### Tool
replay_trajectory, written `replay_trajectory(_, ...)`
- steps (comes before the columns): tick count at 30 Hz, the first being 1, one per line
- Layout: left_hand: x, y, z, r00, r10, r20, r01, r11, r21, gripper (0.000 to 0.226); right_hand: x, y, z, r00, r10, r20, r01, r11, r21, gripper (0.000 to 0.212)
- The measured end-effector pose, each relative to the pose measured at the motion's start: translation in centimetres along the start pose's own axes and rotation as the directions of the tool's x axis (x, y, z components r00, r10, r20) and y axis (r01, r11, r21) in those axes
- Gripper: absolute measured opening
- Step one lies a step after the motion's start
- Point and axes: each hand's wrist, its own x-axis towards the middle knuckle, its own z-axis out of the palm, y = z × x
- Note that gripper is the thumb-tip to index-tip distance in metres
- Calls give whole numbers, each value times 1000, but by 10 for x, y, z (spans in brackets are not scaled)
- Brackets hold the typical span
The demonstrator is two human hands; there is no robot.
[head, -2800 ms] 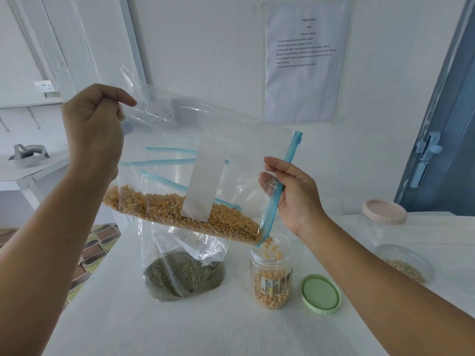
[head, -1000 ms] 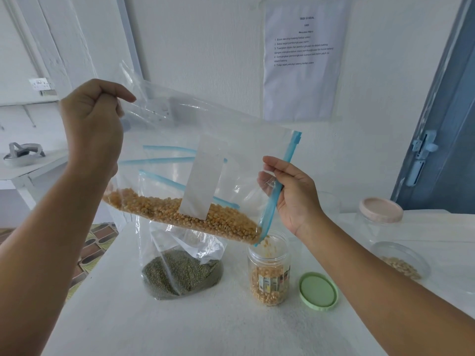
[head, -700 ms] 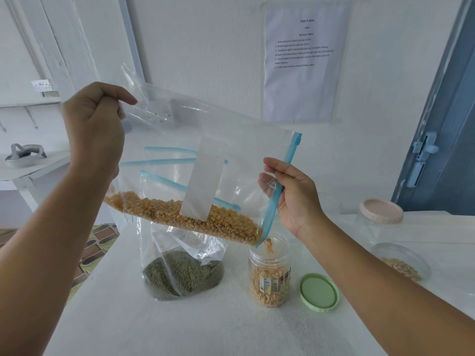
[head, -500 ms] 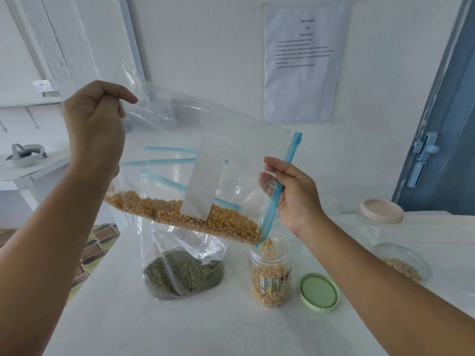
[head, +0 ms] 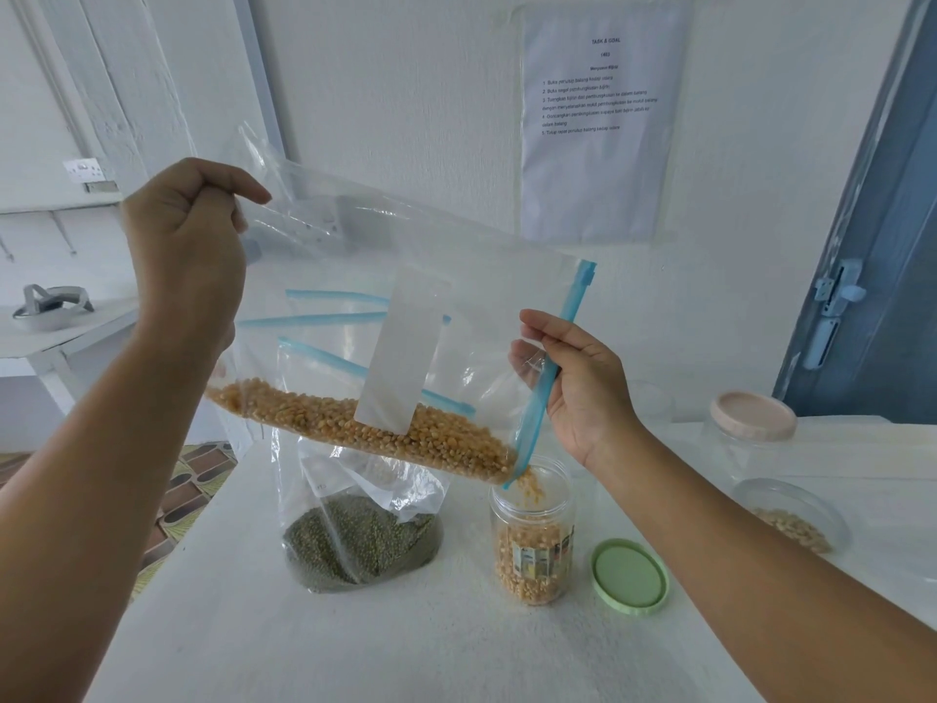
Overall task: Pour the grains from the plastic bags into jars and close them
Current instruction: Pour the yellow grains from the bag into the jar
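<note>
Item: zip bag (head: 405,276) of yellow kernels (head: 385,433), tilted above the open jar (head: 532,535) on the surface. Left hand (head: 187,246) grip pinched on the raised corner; right hand (head: 583,388) grip closed on the blue seal. The low corner is best kept over the jar mouth, the tilt raised gradually.

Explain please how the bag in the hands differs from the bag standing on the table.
The held bag is lifted and tilted, with yellow kernels along its low edge; the table bag stands on the table with dark green grains at its bottom. The held bag is pinched by the left hand and right hand and spills into the open jar; the table bag is untouched. Both are clear plastic.
</note>
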Motion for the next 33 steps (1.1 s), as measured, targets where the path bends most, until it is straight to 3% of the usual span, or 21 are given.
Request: replay_trajectory(33, -3, 2, -1, 1000, 21, 3, -21, 1000, 11, 40, 1, 1, -1, 1000, -2, 4, 2, 1000, 6, 36)
